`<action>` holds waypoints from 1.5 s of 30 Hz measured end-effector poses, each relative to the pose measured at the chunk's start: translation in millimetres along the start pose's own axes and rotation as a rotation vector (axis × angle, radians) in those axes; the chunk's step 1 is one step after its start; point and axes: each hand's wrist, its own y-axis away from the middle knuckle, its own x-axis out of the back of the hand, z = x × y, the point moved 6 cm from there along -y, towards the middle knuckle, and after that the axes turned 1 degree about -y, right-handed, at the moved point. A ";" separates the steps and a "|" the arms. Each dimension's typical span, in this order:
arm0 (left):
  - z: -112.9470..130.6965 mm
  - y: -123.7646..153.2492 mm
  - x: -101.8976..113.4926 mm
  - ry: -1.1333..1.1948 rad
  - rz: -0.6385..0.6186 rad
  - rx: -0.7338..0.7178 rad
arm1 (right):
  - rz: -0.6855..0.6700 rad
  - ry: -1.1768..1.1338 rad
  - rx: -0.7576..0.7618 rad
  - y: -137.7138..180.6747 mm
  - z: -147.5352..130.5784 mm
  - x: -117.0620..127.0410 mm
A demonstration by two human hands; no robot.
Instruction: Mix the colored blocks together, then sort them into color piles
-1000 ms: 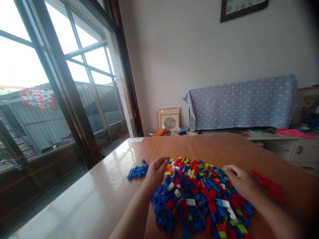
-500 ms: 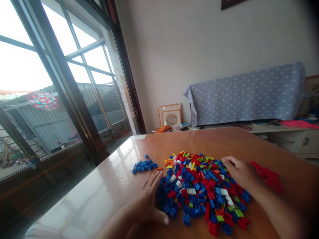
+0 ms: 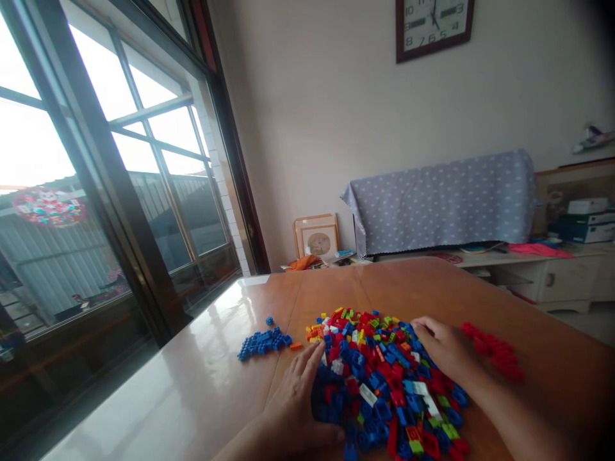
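A heap of toy building bricks (image 3: 379, 378) in blue, red, green, white, yellow and orange lies on the brown table. My left hand (image 3: 300, 390) is open along the heap's left side, its fingers stretched forward and its thumb low against the blue bricks. At the upper right edge of the heap is my right hand (image 3: 444, 346), loosely cupped, with a gap showing between its fingers and no brick visible in it. Its lower fingers are partly hidden. A group of blue bricks (image 3: 263, 342) sits left of the heap, and red bricks (image 3: 492, 351) lie right of my right hand.
One blue piece (image 3: 270, 321) and an orange brick (image 3: 296, 346) lie near the blue group. The glossy table (image 3: 355, 282) reaches back toward a low cabinet (image 3: 569, 278) and a cloth-covered object (image 3: 442, 205). A glass door (image 3: 158, 192) stands left.
My view has tilted up and turned slightly right, bringing a wall clock into sight. The left hand has moved in against the heap, and some bricks there have shifted. The right hand stays by the heap's edge.
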 end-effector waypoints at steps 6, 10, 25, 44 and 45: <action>12.0 -21.5 -7.5 0.013 0.087 -0.030 | 0.001 -0.009 0.008 3.9 -11.9 2.6; 18.9 -37.3 -7.8 -0.004 0.163 -0.019 | 0.024 -0.033 0.012 5.3 -17.9 5.0; 63.2 -137.1 -17.1 -0.163 0.272 -0.095 | 0.067 -0.053 0.019 6.1 -29.5 13.1; 54.4 -148.4 40.3 0.247 0.356 -0.013 | 0.092 -0.075 -0.010 4.9 -24.9 19.0; 44.6 -141.1 44.6 0.289 0.382 0.023 | 0.093 -0.073 -0.007 4.8 -24.4 18.7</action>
